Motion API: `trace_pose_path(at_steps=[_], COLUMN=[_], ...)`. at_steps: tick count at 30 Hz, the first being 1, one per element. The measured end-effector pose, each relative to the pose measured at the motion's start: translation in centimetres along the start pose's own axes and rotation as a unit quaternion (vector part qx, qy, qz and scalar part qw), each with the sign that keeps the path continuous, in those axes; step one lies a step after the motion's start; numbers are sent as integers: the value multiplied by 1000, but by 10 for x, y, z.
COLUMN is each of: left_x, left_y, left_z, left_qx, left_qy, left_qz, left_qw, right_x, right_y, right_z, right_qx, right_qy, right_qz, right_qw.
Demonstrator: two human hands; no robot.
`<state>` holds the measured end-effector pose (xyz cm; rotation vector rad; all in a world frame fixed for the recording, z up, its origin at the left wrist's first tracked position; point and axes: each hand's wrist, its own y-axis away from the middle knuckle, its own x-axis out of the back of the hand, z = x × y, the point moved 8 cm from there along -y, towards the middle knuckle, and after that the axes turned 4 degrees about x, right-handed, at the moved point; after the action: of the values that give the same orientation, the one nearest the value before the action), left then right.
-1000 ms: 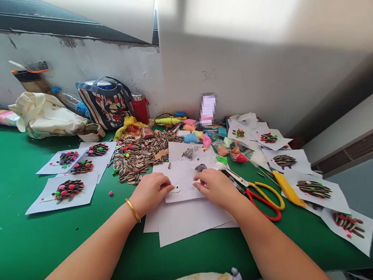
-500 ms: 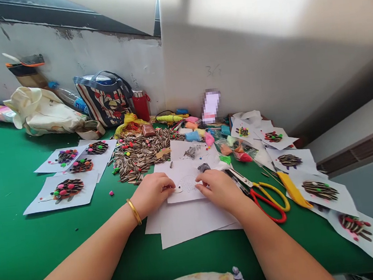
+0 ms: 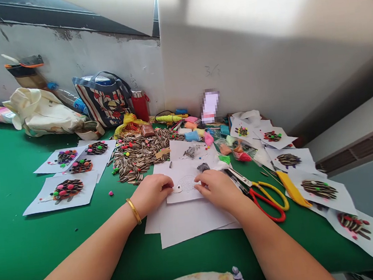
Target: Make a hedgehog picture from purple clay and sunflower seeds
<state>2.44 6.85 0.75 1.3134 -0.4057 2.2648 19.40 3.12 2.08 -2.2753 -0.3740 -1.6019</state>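
In front of me a white paper (image 3: 182,196) carries a drawn animal outline (image 3: 188,183) with a dotted round body and a white head piece with a black eye. My left hand (image 3: 155,192), wearing a gold bangle, is at the head end with fingertips pressed together; what lies between them is too small to make out. At the body's right side rests my right hand (image 3: 217,186), thumb and forefinger bent close together over the paper, any held item hidden. A dark grey lump (image 3: 203,167) lies just beyond it. More white sheets (image 3: 192,224) lie underneath.
A heap of striped sunflower seeds (image 3: 137,157) spreads behind the left hand. Scissors (image 3: 263,194) with red and yellow handles lie at right beside a yellow strip (image 3: 293,188). Seed-covered hedgehog pictures (image 3: 320,190) line both sides. Bags of coloured clay (image 3: 231,148) stand behind.
Both hands stay at nearly the same places on the drawing, with only a very slight shift of the fingers. The whole view has moved a little.
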Motion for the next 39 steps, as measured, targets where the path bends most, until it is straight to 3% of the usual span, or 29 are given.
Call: trace_pose_path(at_steps=[7, 19, 39], left_x=[-2, -2, 2], left_y=[1, 0, 2], left_z=[5, 2, 3], left_qx=[-38, -15, -52], left_qy=[-7, -20, 8], left_qz=[0, -2, -36], left_qw=[999, 1000, 998], right_x=[0, -2, -3], right_y=[0, 0, 0], right_z=[-2, -1, 0], right_qx=[3, 2, 2], right_qy=[4, 2, 9], right_qz=[-7, -9, -17], right_qw=[1000, 1000, 1000])
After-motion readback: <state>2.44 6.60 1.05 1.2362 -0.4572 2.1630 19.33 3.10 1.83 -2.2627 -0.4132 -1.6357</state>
